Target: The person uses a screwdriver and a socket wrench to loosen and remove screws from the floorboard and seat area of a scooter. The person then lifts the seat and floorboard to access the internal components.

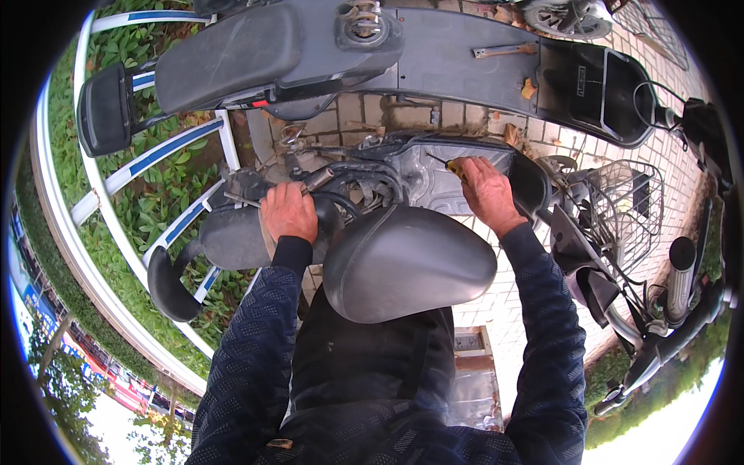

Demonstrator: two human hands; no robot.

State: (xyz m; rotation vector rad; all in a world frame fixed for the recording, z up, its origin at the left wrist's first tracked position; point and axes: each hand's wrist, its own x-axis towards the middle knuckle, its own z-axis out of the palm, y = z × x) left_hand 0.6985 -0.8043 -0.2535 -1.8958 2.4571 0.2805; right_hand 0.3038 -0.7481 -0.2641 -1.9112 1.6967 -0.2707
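My right hand (490,194) is closed round a screwdriver (456,167) with a yellow and black handle. Its thin shaft points left over the grey footwell (434,182) of a small electric scooter, where the inner frame and cables show. Farther left, my left hand (289,213) rests with curled fingers on the scooter's rear part, above the dark rear cushion (236,235). A thin metal rod (242,199) and a short metal tube (319,180) lie either side of its fingers; what the fingers grip is hidden. The black saddle (407,263) stands between my forearms.
Beyond this scooter stands a larger one with a long black seat (225,58); a metal tube tool (504,50) lies on its floorboard. A wire basket (620,205) and handlebar (659,341) are at right. White and blue railings (155,163) border plants at left.
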